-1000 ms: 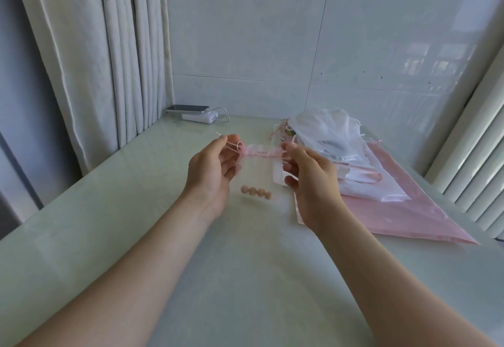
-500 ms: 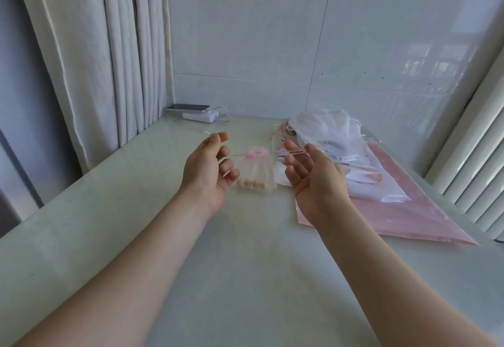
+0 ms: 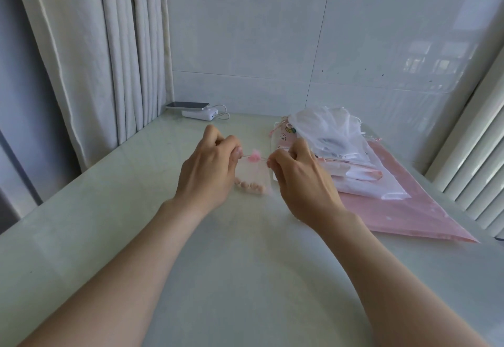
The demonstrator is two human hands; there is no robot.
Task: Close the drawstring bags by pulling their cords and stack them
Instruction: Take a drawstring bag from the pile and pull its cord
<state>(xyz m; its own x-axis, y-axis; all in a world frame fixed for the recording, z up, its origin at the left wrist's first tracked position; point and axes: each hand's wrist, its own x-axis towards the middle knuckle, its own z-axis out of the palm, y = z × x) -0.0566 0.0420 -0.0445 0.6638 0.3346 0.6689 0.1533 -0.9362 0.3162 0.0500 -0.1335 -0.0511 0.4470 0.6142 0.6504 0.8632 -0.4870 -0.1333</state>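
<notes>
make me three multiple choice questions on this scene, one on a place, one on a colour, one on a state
1. Where is the pile of bags?
A) right of the right hand, on the pink sheet
B) inside a box
C) on a chair
2. What colour is the small bag's gathered top?
A) blue
B) pink
C) green
3. What are the hands doing?
A) lying flat
B) holding scissors
C) each pinching a cord
Answers: 1 A, the pile lies on the sheet past the right hand. 2 B, the ruffle is pink. 3 C, left hand and right hand pinch cord beside the top.
</notes>
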